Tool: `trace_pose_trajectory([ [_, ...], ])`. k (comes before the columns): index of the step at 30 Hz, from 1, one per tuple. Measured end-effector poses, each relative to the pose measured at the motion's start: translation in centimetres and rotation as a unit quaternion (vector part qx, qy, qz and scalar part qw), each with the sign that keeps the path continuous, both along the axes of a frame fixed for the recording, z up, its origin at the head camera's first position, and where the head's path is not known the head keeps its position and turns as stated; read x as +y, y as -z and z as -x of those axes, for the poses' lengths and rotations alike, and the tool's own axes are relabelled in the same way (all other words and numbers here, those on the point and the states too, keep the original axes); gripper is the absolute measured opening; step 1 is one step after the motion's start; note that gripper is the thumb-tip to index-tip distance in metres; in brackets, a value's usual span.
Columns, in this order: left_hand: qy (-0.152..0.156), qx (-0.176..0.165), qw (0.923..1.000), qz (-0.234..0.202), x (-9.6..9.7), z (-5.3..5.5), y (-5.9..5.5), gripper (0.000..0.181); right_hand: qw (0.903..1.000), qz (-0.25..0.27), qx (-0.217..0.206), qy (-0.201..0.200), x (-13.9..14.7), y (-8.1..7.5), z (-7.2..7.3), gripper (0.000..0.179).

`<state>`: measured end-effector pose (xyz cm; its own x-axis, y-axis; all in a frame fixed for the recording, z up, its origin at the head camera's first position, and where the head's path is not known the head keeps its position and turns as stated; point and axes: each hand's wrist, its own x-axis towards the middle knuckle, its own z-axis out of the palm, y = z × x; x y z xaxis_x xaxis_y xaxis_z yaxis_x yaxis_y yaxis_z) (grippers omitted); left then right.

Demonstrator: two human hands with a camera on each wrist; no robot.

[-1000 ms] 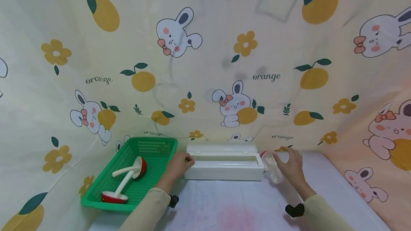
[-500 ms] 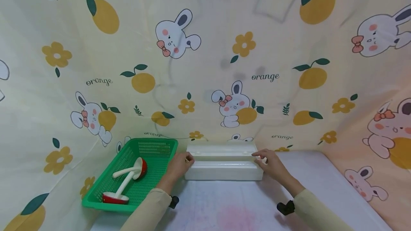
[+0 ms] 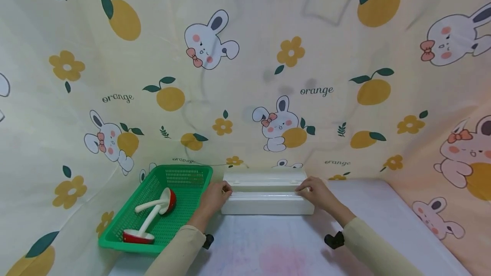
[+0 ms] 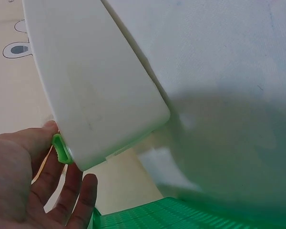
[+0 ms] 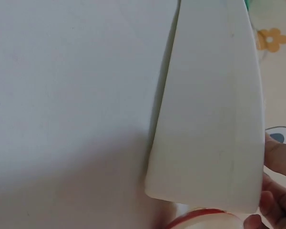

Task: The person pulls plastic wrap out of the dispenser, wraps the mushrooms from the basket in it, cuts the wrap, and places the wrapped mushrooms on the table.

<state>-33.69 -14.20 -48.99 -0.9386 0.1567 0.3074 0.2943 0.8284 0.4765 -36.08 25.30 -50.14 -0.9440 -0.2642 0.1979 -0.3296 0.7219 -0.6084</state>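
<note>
Head view, 8 o'clock: green basket [image 3: 184, 197], perforated plastic, w/ 2 red-white ladles [image 3: 149, 218], prob. parked aside. At 7: left hand [image 3: 212, 199] pinching small green loop [image 4: 64, 156], likely steadying. Betw. 5 & 6: white box [image 3: 267, 206], long, smooth, raised lid [image 3: 264, 176] behind. At 4: right hand [image 3: 319, 195], fingers bunched at box end; can't tell if gripping.

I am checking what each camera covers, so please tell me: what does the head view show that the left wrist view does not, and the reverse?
Only the head view: the right hand and two red-and-white long-handled ladles.

Only the left wrist view, plainly: a small bright-green plastic tab at the edge of the long white box.

Both: that box, the left hand, the perforated green plastic basket, the white tabletop and the cream printed cloth.
</note>
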Motion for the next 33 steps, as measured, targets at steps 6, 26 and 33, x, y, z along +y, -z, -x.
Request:
trace_pose_trajectory([
  [6, 0.006, 0.001, 0.9999, -0.008, 0.2, -0.1, 0.0, 0.005, 0.9992, -0.007, 0.028, 0.029, -0.1, 0.4, -0.1, 0.006],
  [26, 0.011, -0.018, 0.9965, -0.081, -0.4, 0.5, -0.9, 0.007, 0.9896, 0.102, 0.017, 0.100, -1.1, -0.1, -0.8, 0.011],
  [33, 0.009, -0.029, 0.9940, -0.105, -0.3, 0.7, -1.9, 0.010, 0.9868, 0.122, 0.042, 0.098, -1.1, -0.8, -0.9, 0.012],
])
